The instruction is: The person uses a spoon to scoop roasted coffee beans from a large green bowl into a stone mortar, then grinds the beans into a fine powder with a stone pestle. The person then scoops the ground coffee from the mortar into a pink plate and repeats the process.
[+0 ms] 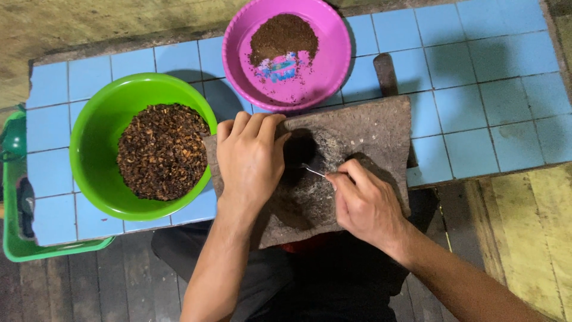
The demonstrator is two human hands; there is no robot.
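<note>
A dark grey stone slab [369, 128] lies at the near edge of a blue-tiled table [488, 101]. My left hand [249, 156] rests on the slab's left part, fingers curled together beside a dark pile of ground material [299, 150]. My right hand [364, 203] grips a small metal spoon [314, 172], its tip in that dark pile. A green bowl [95, 128] of coarse brown bits [162, 150] stands to the left of the slab. Behind the slab, a pink bowl [326, 65] holds a heap of fine brown powder [283, 37].
A dark stone roller [386, 74] lies behind the slab at the right. A green crate [18, 238] sits under the table's left end. Dark floorboards lie beneath, with yellow-green boards [524, 238] at the right.
</note>
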